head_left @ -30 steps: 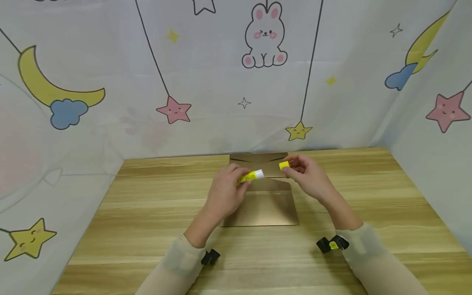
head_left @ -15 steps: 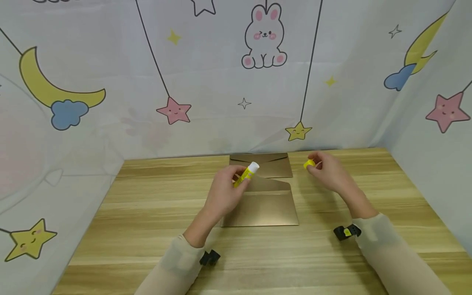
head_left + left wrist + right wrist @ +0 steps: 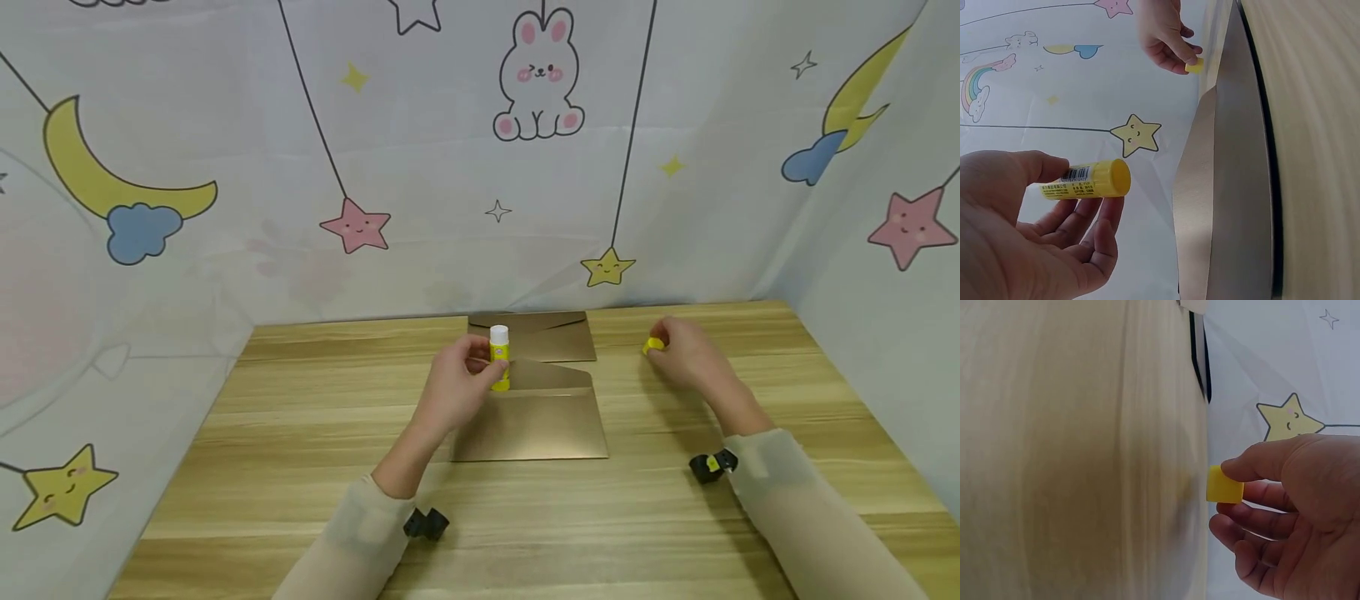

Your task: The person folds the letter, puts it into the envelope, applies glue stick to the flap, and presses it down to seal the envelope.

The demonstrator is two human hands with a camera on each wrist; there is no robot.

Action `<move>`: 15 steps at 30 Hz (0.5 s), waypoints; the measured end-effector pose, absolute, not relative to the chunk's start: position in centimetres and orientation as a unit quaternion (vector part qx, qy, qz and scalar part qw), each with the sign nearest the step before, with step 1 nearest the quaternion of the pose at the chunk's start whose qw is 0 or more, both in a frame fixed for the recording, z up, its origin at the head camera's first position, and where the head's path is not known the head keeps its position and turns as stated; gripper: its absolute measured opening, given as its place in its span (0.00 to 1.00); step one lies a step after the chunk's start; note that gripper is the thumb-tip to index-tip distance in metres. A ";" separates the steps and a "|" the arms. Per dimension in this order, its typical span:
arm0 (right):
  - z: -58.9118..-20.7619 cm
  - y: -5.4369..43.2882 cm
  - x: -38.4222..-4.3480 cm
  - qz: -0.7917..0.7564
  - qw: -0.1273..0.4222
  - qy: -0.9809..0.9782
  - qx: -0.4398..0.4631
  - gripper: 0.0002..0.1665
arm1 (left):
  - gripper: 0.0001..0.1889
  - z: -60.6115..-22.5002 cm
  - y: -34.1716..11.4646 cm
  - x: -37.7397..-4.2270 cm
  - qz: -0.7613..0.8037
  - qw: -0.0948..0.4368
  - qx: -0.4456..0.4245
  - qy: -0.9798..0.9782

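My left hand (image 3: 459, 383) pinches a yellow glue stick (image 3: 500, 367) between thumb and fingers, upright with its white end on top, above the open flap of the nearer envelope. In the left wrist view the printed label and barcode of the glue stick (image 3: 1085, 180) show. Off to the right, my right hand (image 3: 686, 354) pinches the small yellow cap (image 3: 653, 345) close over the table; the right wrist view shows the cap (image 3: 1224, 485) between thumb and fingertips. A bronze-coloured envelope (image 3: 536, 425) lies flat with its flap spread toward the back.
A second bronze envelope (image 3: 555, 337), flap folded down, lies behind the first at the table's back edge. The wooden table (image 3: 315, 467) meets a white cloth backdrop (image 3: 420, 167) printed with stars, a moon and a rabbit.
My right hand has carried the cap away to the right and lowered it toward the table. The left hand has turned the glue stick from lying slanted to upright.
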State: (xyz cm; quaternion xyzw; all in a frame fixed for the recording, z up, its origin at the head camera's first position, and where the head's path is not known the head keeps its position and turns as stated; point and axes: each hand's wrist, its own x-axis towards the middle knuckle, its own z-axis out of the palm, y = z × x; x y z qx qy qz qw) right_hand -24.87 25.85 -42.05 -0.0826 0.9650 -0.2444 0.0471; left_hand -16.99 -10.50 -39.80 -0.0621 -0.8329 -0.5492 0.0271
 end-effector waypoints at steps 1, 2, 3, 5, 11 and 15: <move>-42.1 26.0 -24.9 -0.240 0.048 0.966 -0.083 0.23 | 0.17 -39.9 -10.6 -17.1 -0.560 0.021 -0.058 -0.826; -42.2 26.0 -25.0 -0.237 0.047 0.967 -0.083 0.23 | 0.17 -39.9 -10.7 -17.1 -0.570 0.016 -0.055 -0.820; -42.3 26.1 -25.0 -0.234 0.047 0.967 -0.084 0.22 | 0.17 -40.0 -10.7 -17.2 -0.580 0.011 -0.050 -0.813; -42.4 26.2 -25.1 -0.229 0.046 0.969 -0.086 0.21 | 0.18 -40.1 -10.8 -17.3 -0.601 0.002 -0.042 -0.798; -42.7 26.4 -25.1 -0.224 0.043 0.969 -0.091 0.23 | 0.17 -40.1 -10.8 -17.6 -0.653 -0.016 -0.015 -0.757; -42.4 26.1 -24.8 -0.221 0.039 0.970 -0.089 0.31 | 0.16 -40.1 -10.9 -17.6 -0.675 -0.027 -0.001 -0.737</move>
